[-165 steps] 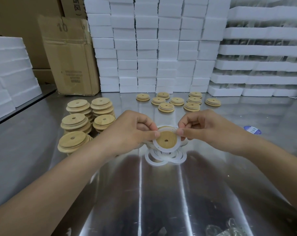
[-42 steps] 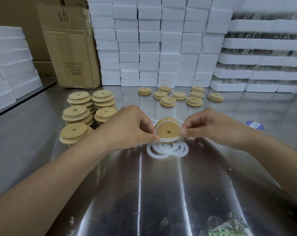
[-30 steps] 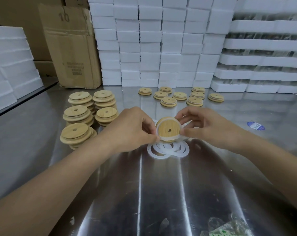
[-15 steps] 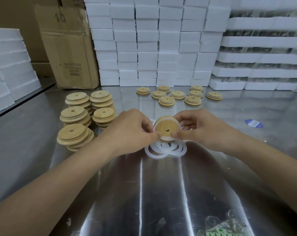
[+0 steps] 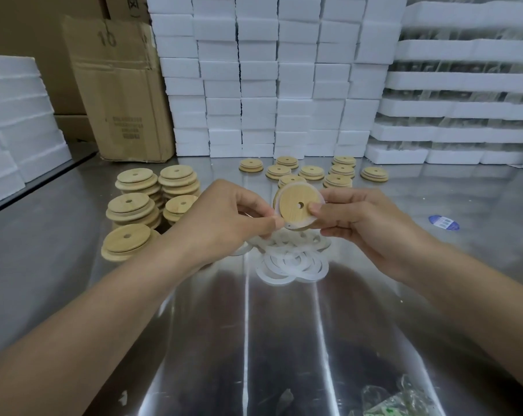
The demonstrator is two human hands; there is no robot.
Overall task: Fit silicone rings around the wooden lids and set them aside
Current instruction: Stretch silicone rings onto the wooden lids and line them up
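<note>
Above the loose silicone rings [image 5: 290,265] lying on the steel worktop [image 5: 284,340], both hands are holding one wooden lid [image 5: 297,205] tilted toward the camera. The left hand [image 5: 224,223] is pinching the lower-left edge, where the silicone ring [image 5: 289,226] is showing. The right hand [image 5: 362,226] is gripping the right side with curled fingers. Turning the lid while pressing the ring evenly all round the rim should be seating it best. Farther off, stacked lids [image 5: 128,205] are waiting on the left, with single lids [image 5: 311,172] spread behind. The cardboard box [image 5: 119,85] is showing "10"; its smaller print is unreadable.

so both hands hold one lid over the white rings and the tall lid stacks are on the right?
No: head view shows the tall lid stacks on the left. The left hand and right hand do hold the lid over the white rings.
</note>
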